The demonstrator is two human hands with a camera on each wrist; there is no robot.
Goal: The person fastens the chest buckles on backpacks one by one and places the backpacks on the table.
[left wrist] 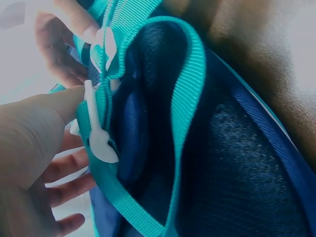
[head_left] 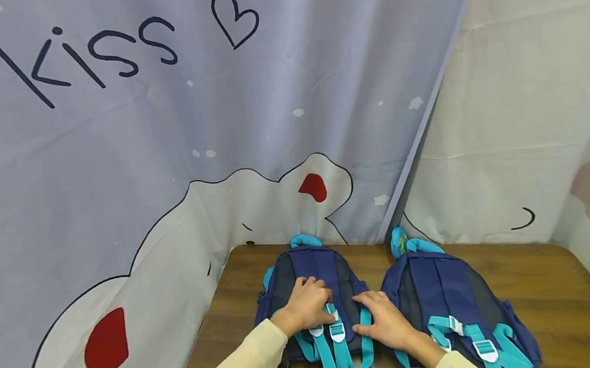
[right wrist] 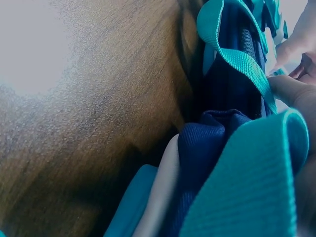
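A small navy backpack (head_left: 325,265) with turquoise straps lies on the table. My left hand (head_left: 307,304) is over its middle, thumb and forefinger close about a turquoise strap (left wrist: 96,118) beside a white buckle (left wrist: 101,145). In the left wrist view the other left fingers spread out behind that strap. My right hand (head_left: 387,321) is at the backpack's right side, thumb and forefinger apart. Its thumb overlaps a loose turquoise strap (head_left: 364,320) there. A second navy backpack (head_left: 446,282) lies partly under the right forearm.
Both packs rest on a brown wooden table (head_left: 520,268). A lilac curtain (head_left: 314,56) with printed lettering hangs behind it, and a pale curtain (head_left: 526,123) is at the right. Loose turquoise straps (head_left: 512,353) trail over the right pack.
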